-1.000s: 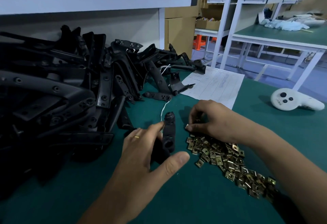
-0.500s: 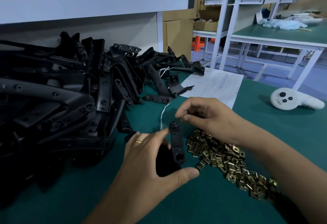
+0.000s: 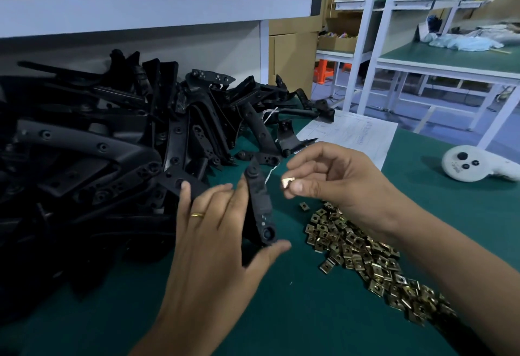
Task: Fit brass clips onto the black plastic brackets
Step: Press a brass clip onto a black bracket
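Just right of the black bracket (image 3: 258, 204) we hold a single brass clip (image 3: 287, 182), and that short gap is what the coming move turns on. Our left hand (image 3: 216, 232) props the bracket above the green mat (image 3: 281, 313), thumb under its lower round end and fingers behind its back edge, so its long axis runs steeply up and away from us, leaning slightly left at the top. Our right hand (image 3: 332, 178) pinches the clip between thumb and forefinger, the other fingers loosely curled; it hangs level with the bracket's upper half, close but not touching. We judge the right hand is the one to travel, leftward, while the left only steadies. Which end of the bracket takes the clip we cannot tell.

The bracket is matt moulded plastic, narrow and flat-sided, with a round boss and hole at each end. The clip is a small folded square of bright metal, glinting at one edge; its open side is too small to make out.

Below and right of the bracket a loose heap of brass clips (image 3: 374, 265) trails toward our right forearm, thin squares with centre holes, one lying apart nearer the bracket. Left of the bracket rises a large pile of black brackets (image 3: 92, 158), long arms with screw holes, tangled together. Beyond the bracket lies a printed paper sheet (image 3: 354, 133) partly under the pile, and far right of it a white handheld controller (image 3: 472, 163).
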A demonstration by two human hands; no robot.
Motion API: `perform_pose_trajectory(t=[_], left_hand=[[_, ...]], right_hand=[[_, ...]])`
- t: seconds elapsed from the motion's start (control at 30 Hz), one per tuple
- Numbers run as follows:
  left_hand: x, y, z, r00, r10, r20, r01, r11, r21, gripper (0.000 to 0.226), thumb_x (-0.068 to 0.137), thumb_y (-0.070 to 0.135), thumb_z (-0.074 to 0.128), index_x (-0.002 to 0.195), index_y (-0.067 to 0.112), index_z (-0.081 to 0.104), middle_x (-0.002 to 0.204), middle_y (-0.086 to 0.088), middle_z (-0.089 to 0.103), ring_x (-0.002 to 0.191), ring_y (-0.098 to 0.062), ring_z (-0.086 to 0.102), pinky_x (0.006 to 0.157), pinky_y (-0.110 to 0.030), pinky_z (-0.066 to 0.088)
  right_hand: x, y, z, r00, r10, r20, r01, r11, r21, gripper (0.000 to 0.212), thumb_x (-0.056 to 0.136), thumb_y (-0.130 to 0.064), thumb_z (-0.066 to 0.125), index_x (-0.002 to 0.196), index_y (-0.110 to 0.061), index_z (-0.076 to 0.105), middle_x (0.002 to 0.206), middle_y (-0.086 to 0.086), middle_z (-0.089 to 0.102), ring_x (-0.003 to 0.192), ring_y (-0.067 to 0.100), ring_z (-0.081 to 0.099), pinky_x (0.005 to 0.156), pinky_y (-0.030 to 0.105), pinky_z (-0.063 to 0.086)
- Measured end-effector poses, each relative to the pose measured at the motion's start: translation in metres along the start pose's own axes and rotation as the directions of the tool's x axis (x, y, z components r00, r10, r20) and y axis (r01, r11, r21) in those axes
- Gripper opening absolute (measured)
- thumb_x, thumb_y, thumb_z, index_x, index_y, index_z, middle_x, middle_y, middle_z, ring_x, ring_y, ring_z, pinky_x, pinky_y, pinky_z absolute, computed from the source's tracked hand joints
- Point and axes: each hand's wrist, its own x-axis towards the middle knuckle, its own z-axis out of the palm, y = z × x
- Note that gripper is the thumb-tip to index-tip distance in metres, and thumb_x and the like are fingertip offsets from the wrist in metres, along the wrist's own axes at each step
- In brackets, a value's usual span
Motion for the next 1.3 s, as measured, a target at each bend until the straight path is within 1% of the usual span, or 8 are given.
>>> perform_pose_trajectory(t=[0.17,0.27,0.4,0.6,0.83,0.97,1.13,1.3], left_hand=[[0.000,-0.001,0.005,0.998,0.069,0.006,-0.070,0.995,0.076,0.095,0.086,0.076,0.051,0.153,0.010,0.043,0.135,0.006,0.058,0.140,-0.015,0.043,0.127,-0.053,0.010],[0.000,-0.003,0.005,0.998,0.059,0.001,-0.059,0.994,0.095,0.094,0.082,0.072,0.061,0.151,0.009,0.046,0.134,0.004,0.060,0.140,-0.017,0.044,0.125,-0.057,0.014],[0.001,-0.002,0.003,0.999,0.052,0.011,-0.053,0.992,0.113,0.096,0.077,0.069,0.066,0.151,0.009,0.049,0.133,0.003,0.062,0.140,-0.017,0.044,0.126,-0.057,0.013],[0.000,-0.003,0.003,0.999,0.039,0.016,-0.041,0.993,0.107,0.095,0.081,0.065,0.064,0.156,0.011,0.043,0.139,0.005,0.059,0.144,-0.014,0.038,0.127,-0.053,0.008],[0.000,-0.003,0.004,0.998,0.047,0.036,-0.051,0.994,0.099,0.096,0.081,0.066,0.063,0.158,0.013,0.041,0.138,0.007,0.059,0.145,-0.014,0.038,0.127,-0.055,0.010],[0.000,-0.004,0.005,0.997,0.049,0.062,-0.054,0.995,0.087,0.097,0.082,0.066,0.065,0.159,0.014,0.038,0.140,0.008,0.058,0.146,-0.014,0.039,0.126,-0.059,0.015],[-0.001,-0.005,0.006,0.998,0.044,0.039,-0.045,0.998,0.034,0.097,0.084,0.066,0.063,0.161,0.014,0.034,0.145,0.007,0.054,0.147,-0.012,0.036,0.127,-0.055,0.014],[-0.002,-0.006,0.007,0.997,0.063,0.046,-0.062,0.997,-0.035,0.096,0.087,0.071,0.057,0.161,0.016,0.033,0.149,0.009,0.049,0.149,-0.009,0.032,0.129,-0.046,0.009]], right_hand=[[-0.001,0.008,0.018,0.999,0.051,0.015,-0.052,0.990,0.129,0.022,0.081,-0.004,0.079,0.103,-0.005,0.075,0.092,0.011,0.078,0.085,0.020,0.076,0.083,0.026,0.059],[-0.003,0.005,0.020,0.993,0.110,0.031,-0.114,0.974,0.195,0.019,0.084,-0.008,0.077,0.102,-0.002,0.074,0.091,0.015,0.077,0.085,0.026,0.078,0.083,0.033,0.061],[-0.003,0.003,0.022,0.986,0.165,0.031,-0.167,0.960,0.223,0.019,0.085,-0.008,0.077,0.102,-0.002,0.074,0.098,0.024,0.077,0.090,0.033,0.078,0.083,0.039,0.062],[-0.001,0.003,0.021,0.982,0.185,0.027,-0.186,0.958,0.217,0.018,0.085,-0.010,0.079,0.101,-0.004,0.073,0.097,0.023,0.077,0.091,0.036,0.078,0.087,0.044,0.061],[-0.001,0.004,0.022,0.987,0.160,0.015,-0.160,0.972,0.170,0.019,0.080,-0.009,0.081,0.098,-0.005,0.074,0.087,0.018,0.077,0.085,0.034,0.078,0.081,0.040,0.062],[-0.001,0.004,0.019,0.988,0.154,0.016,-0.154,0.974,0.163,0.018,0.082,-0.006,0.079,0.099,-0.004,0.074,0.091,0.023,0.076,0.087,0.037,0.078,0.083,0.043,0.062],[-0.002,0.002,0.012,0.973,0.163,0.161,-0.198,0.952,0.234,0.024,0.091,0.004,0.067,0.115,0.001,0.071,0.112,0.029,0.073,0.100,0.038,0.076,0.092,0.046,0.059],[-0.001,0.004,0.013,0.971,0.171,0.167,-0.212,0.939,0.270,0.023,0.089,0.004,0.068,0.112,0.001,0.071,0.106,0.025,0.076,0.095,0.033,0.078,0.087,0.042,0.061]])
